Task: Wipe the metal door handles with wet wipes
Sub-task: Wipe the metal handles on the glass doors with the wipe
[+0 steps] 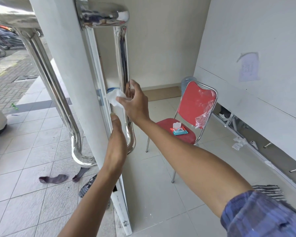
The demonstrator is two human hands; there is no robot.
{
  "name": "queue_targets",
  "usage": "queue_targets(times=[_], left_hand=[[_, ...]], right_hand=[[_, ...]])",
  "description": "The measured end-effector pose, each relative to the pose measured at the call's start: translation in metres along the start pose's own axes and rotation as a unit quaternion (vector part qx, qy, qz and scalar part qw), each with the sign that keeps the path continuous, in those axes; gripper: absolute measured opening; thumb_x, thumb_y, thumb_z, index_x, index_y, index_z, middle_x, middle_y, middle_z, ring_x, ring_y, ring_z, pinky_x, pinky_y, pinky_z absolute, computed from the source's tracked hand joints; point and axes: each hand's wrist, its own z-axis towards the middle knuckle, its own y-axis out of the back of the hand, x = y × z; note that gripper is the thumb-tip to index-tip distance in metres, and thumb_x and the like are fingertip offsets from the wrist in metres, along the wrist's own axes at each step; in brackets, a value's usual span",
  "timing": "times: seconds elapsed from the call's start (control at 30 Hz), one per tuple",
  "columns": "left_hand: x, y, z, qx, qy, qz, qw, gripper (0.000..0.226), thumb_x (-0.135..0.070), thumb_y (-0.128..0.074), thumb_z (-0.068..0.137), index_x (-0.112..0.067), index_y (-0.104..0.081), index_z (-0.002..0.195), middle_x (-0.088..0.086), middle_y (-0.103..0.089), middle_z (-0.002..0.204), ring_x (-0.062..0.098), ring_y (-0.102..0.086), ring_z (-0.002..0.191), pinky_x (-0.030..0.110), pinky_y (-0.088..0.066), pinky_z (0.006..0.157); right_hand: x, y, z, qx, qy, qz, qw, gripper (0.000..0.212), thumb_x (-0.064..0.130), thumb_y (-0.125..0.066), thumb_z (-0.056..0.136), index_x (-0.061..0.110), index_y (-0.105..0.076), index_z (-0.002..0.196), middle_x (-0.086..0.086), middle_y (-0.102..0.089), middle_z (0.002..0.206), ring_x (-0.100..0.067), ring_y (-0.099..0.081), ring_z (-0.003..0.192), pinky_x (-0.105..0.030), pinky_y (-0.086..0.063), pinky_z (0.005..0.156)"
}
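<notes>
Right hand (135,103) is curled around the inner chrome door handle (121,65) about halfway down, pinching a crumpled white wet wipe (115,98) against the bar. Left hand (117,135) is flat and open on the door edge (85,93) just below, gripping nothing. Outer handle (50,82) is off to the left. Wipes pack (178,130) (lid flipped up) lies on the red chair (195,106) further right.

A red folding chair (195,106) stands near the wall, motorbikes (0,40) parked outside.
</notes>
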Motion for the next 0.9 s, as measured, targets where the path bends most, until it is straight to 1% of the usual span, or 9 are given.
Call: queue_targets(times=[0.13, 0.2, 0.3, 0.37, 0.47, 0.6, 0.7, 0.8, 0.9], left_hand=[[-0.006, -0.004, -0.003, 0.014, -0.012, -0.005, 1.0, 0.065, -0.061, -0.009, 0.098, -0.029, -0.017, 0.155, -0.019, -0.021, 0.154, -0.006, -0.018, 0.137, 0.023, -0.013, 0.116], [-0.009, -0.007, -0.005, 0.019, -0.031, -0.004, 0.999, 0.063, -0.058, -0.008, 0.099, -0.029, -0.018, 0.154, -0.027, -0.023, 0.141, -0.009, -0.022, 0.131, 0.017, -0.017, 0.11], [-0.013, -0.01, -0.003, 0.017, -0.045, -0.001, 0.999, 0.06, -0.054, -0.005, 0.1, -0.03, -0.021, 0.153, -0.024, -0.028, 0.128, -0.009, -0.026, 0.121, 0.015, -0.019, 0.102], [-0.012, -0.01, 0.001, 0.005, -0.049, 0.004, 0.999, 0.062, -0.058, -0.005, 0.099, -0.032, -0.022, 0.153, -0.023, -0.029, 0.134, -0.006, -0.026, 0.128, 0.018, -0.019, 0.105], [-0.014, -0.012, 0.007, -0.014, -0.041, 0.001, 0.999, 0.066, -0.062, -0.006, 0.097, -0.031, -0.019, 0.154, -0.012, -0.026, 0.156, 0.006, -0.021, 0.145, 0.027, -0.016, 0.117], [-0.027, -0.019, 0.017, -0.038, -0.048, -0.042, 0.997, 0.064, -0.06, -0.007, 0.098, -0.03, -0.017, 0.155, -0.01, -0.022, 0.16, 0.01, -0.018, 0.148, 0.03, -0.014, 0.12], [-0.039, -0.026, 0.024, -0.052, -0.055, -0.077, 0.994, 0.06, -0.056, -0.009, 0.101, -0.029, -0.024, 0.153, -0.018, -0.032, 0.145, 0.0, -0.024, 0.137, 0.018, -0.018, 0.103], [-0.045, -0.034, 0.031, -0.071, -0.062, -0.09, 0.991, 0.058, -0.051, -0.01, 0.103, -0.024, -0.033, 0.15, -0.017, -0.035, 0.122, -0.004, -0.029, 0.116, 0.015, -0.019, 0.095], [-0.041, -0.04, 0.038, -0.073, -0.063, -0.092, 0.991, 0.059, -0.047, -0.01, 0.104, -0.019, -0.04, 0.146, -0.015, -0.038, 0.115, -0.003, -0.031, 0.111, 0.016, -0.021, 0.093]], right_hand=[[-0.003, 0.003, -0.006, -0.009, 0.008, 0.007, 1.0, 0.067, 0.018, -0.077, 0.08, 0.018, -0.047, 0.14, -0.005, -0.068, 0.115, -0.018, -0.064, 0.102, -0.027, -0.05, 0.093], [-0.015, 0.002, -0.013, 0.008, 0.0, -0.02, 1.0, 0.066, 0.016, -0.076, 0.08, 0.016, -0.048, 0.139, -0.006, -0.068, 0.116, -0.021, -0.064, 0.105, -0.032, -0.05, 0.096], [-0.024, -0.002, -0.017, 0.027, -0.017, -0.048, 0.998, 0.059, 0.017, -0.078, 0.079, 0.014, -0.053, 0.132, -0.001, -0.068, 0.096, -0.019, -0.065, 0.089, -0.04, -0.054, 0.09], [-0.018, -0.002, -0.014, 0.026, -0.021, -0.044, 0.998, 0.057, 0.015, -0.078, 0.078, 0.013, -0.055, 0.129, 0.0, -0.066, 0.091, -0.018, -0.062, 0.085, -0.041, -0.054, 0.089], [0.002, 0.005, -0.002, 0.023, -0.018, -0.007, 1.0, 0.057, 0.009, -0.077, 0.076, 0.016, -0.056, 0.128, -0.007, -0.068, 0.111, -0.021, -0.064, 0.1, -0.037, -0.053, 0.092], [0.03, 0.021, 0.014, 0.056, -0.008, 0.03, 0.998, 0.06, 0.008, -0.077, 0.077, 0.019, -0.053, 0.131, -0.003, -0.06, 0.123, -0.017, -0.06, 0.103, -0.029, -0.053, 0.086], [0.033, 0.028, 0.02, 0.092, 0.003, -0.006, 0.996, 0.062, 0.013, -0.078, 0.078, 0.019, -0.05, 0.133, 0.003, -0.054, 0.114, -0.013, -0.056, 0.099, -0.023, -0.046, 0.083], [0.021, 0.03, 0.023, 0.136, -0.005, -0.041, 0.99, 0.06, 0.021, -0.081, 0.077, 0.019, -0.051, 0.129, 0.005, -0.056, 0.101, -0.01, -0.057, 0.089, -0.022, -0.046, 0.076], [0.006, 0.027, 0.023, 0.168, -0.015, -0.054, 0.984, 0.07, 0.033, -0.083, 0.073, 0.021, -0.049, 0.133, -0.005, -0.062, 0.122, -0.02, -0.06, 0.11, -0.035, -0.051, 0.094]])
